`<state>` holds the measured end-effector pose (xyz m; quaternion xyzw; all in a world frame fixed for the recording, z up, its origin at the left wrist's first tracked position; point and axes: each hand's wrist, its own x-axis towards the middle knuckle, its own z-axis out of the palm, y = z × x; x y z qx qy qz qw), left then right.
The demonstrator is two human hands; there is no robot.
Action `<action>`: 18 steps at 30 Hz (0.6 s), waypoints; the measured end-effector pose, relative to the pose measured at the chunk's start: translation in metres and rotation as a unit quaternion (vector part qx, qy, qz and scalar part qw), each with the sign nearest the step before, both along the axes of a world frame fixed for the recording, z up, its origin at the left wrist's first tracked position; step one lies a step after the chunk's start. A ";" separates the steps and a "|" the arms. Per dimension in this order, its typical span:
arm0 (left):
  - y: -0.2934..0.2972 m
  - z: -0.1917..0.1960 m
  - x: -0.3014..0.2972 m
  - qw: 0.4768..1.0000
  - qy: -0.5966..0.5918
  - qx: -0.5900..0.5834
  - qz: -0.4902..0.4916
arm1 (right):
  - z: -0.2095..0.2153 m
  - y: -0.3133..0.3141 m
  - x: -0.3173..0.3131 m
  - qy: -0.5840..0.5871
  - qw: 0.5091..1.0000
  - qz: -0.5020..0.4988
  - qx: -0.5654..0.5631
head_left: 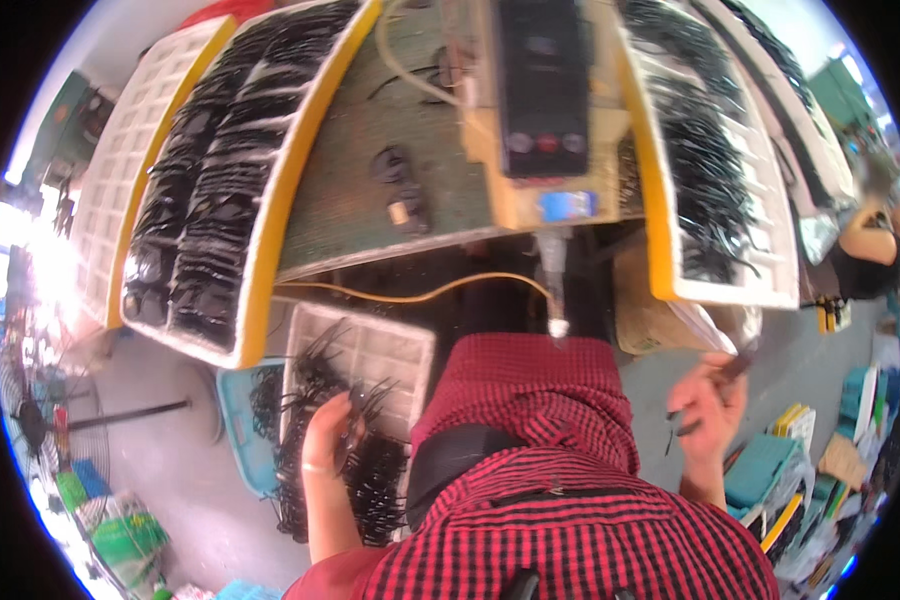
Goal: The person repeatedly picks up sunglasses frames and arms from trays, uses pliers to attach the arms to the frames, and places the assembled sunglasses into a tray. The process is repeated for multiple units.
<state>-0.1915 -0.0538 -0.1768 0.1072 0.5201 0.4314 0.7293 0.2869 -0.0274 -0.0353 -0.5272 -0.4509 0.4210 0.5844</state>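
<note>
My left hand point(330, 435) is over a white compartment tray point(395, 345) at my lower left. Its fingers are curled at a black wired part point(358, 402), among a heap of similar black parts point(375, 480) with thin leads. Out to the right, clear of the table, my right hand point(708, 408) is closed round a small black piece point(688, 428). A darker brownish shape point(738, 365) shows at its fingertips; blur hides its exact kind. Between the hands, a device with a dark front panel point(543, 90) has a nozzle-like tip point(558, 325) pointing down toward my lap.
White foam trays with yellow edges, filled with black wired parts, stand left point(240, 170) and right point(705, 150). A dark clip-like object point(400, 190) lies on the green table point(340, 215). A yellow cable point(410, 298) crosses under its edge. A blue bin point(245, 430) stands lower left. Another person point(865, 245) is far right.
</note>
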 end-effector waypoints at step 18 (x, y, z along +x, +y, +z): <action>0.067 0.088 0.198 0.881 -0.168 -0.015 -0.442 | -0.009 0.005 -0.047 0.048 0.974 0.199 -0.091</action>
